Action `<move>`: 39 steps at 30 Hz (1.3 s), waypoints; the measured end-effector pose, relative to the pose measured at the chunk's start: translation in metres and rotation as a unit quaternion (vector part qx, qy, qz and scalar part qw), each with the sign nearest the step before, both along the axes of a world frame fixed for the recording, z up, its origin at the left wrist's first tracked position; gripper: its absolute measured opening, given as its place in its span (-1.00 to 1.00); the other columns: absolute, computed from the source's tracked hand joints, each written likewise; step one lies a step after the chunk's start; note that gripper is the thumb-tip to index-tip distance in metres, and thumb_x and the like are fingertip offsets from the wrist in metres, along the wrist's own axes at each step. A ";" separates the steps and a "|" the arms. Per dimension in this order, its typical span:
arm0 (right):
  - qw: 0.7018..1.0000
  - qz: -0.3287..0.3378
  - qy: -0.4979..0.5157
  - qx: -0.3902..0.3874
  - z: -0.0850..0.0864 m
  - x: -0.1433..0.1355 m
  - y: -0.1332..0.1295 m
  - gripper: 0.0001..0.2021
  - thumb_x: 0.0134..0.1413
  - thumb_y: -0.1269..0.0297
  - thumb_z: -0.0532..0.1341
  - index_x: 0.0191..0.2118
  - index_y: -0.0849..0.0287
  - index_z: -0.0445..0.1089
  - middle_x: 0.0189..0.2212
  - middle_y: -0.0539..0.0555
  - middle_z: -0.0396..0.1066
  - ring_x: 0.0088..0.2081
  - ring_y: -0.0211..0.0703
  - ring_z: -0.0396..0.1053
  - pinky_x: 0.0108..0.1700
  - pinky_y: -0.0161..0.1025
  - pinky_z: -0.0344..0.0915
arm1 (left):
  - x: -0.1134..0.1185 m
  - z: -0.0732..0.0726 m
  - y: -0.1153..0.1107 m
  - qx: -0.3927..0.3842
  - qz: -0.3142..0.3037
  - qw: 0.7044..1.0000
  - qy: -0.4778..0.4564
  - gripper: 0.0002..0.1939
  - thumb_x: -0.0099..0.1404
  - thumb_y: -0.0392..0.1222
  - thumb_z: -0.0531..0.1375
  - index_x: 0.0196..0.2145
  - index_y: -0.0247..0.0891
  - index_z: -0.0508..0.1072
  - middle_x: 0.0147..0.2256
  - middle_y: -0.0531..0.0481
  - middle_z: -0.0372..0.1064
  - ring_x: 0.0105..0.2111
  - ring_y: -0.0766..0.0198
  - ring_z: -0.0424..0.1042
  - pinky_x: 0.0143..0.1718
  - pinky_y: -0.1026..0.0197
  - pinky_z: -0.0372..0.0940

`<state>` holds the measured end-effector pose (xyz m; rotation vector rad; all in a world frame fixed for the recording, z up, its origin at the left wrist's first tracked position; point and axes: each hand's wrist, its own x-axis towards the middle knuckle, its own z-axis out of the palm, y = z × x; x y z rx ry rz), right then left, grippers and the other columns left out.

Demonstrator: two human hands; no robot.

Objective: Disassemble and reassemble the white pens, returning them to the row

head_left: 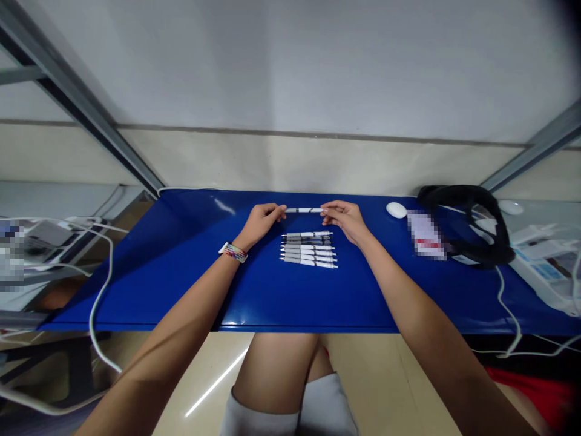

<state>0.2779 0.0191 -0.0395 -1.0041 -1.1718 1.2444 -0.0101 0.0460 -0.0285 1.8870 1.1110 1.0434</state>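
"Blue worktop (299, 306); what lies on it, nearest first?"
"A row of pens (308, 250), on the near side of the left hand (264, 221) and right hand (345, 219), long axes running roughly left to right."
"And beyond the row?"
"One white pen (301, 210), roughly parallel to them, between the hands: left pinching one end, right the other, so neither is nearer."

I'm watching light skid off the glossy, smooth blue tabletop (281, 303); plastic-looking pens (313, 247) gleam, the left wristband (236, 252) looks woven, the right-hand black headgear (502, 236) matt.
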 end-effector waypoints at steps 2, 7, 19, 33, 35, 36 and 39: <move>1.000 -0.010 0.010 -0.012 0.002 -0.001 0.000 -0.61 -0.18 0.06 0.63 -0.24 0.16 0.68 -0.37 0.08 0.62 -0.42 -0.16 0.54 -0.25 -0.13 0.52 | 0.001 -0.001 0.001 0.003 -0.012 1.000 -0.029 -0.68 0.37 0.10 0.35 -0.20 -0.24 0.64 -0.46 0.03 0.47 -0.46 0.29 0.34 -0.38 0.21 0.15; 1.000 -0.014 0.019 -0.019 0.004 -0.002 0.000 -0.60 -0.20 0.07 0.64 -0.25 0.17 0.67 -0.38 0.09 0.62 -0.43 -0.16 0.53 -0.25 -0.12 0.51 | 0.001 -0.003 0.002 0.000 -0.034 0.996 -0.081 -0.66 0.38 0.01 0.36 0.01 -0.22 0.61 -0.36 -0.01 0.55 -0.37 0.26 0.46 -0.29 0.20 0.26; 1.000 -0.014 0.021 -0.018 0.003 -0.003 0.001 -0.62 -0.18 0.08 0.63 -0.25 0.17 0.68 -0.39 0.09 0.62 -0.44 -0.18 0.51 -0.25 -0.13 0.52 | 0.000 -0.006 0.005 0.015 -0.046 0.996 -0.071 -0.50 0.37 -0.06 0.39 0.21 -0.21 0.54 -0.19 -0.10 0.64 -0.24 0.20 0.58 -0.11 0.13 0.40; 1.000 -0.011 0.008 -0.018 0.002 -0.003 0.001 -0.62 -0.17 0.06 0.62 -0.23 0.16 0.67 -0.37 0.08 0.60 -0.41 -0.16 0.51 -0.23 -0.12 0.51 | 0.000 -0.003 0.001 0.028 -0.029 0.999 -0.035 -0.56 0.36 -0.03 0.39 0.14 -0.18 0.61 -0.08 -0.12 0.68 -0.09 0.10 0.61 0.03 0.04 0.39; 1.000 -0.010 0.004 -0.016 0.002 -0.003 0.001 -0.61 -0.16 0.06 0.61 -0.23 0.16 0.67 -0.37 0.08 0.60 -0.40 -0.16 0.51 -0.23 -0.12 0.51 | 0.000 -0.004 0.001 0.008 -0.019 0.999 -0.024 -0.71 0.40 0.01 0.34 -0.06 -0.20 0.69 -0.18 -0.11 0.69 -0.18 0.11 0.59 -0.04 0.04 0.40; 1.000 -0.010 0.001 -0.016 0.002 -0.003 0.001 -0.61 -0.15 0.06 0.61 -0.22 0.17 0.67 -0.37 0.09 0.60 -0.40 -0.16 0.51 -0.23 -0.11 0.52 | 0.000 -0.005 0.001 0.006 -0.014 1.000 -0.018 -0.74 0.37 0.01 0.36 -0.15 -0.21 0.71 -0.20 -0.11 0.69 -0.23 0.13 0.57 -0.09 0.05 0.40; 1.000 -0.007 -0.007 -0.014 0.001 -0.002 0.001 -0.62 -0.13 0.05 0.61 -0.22 0.17 0.67 -0.37 0.09 0.60 -0.40 -0.16 0.51 -0.22 -0.11 0.52 | 0.001 -0.006 0.001 0.031 0.006 0.999 -0.016 -0.80 0.23 -0.04 0.45 -0.26 -0.20 0.70 -0.18 -0.10 0.68 -0.29 0.17 0.52 -0.18 0.09 0.38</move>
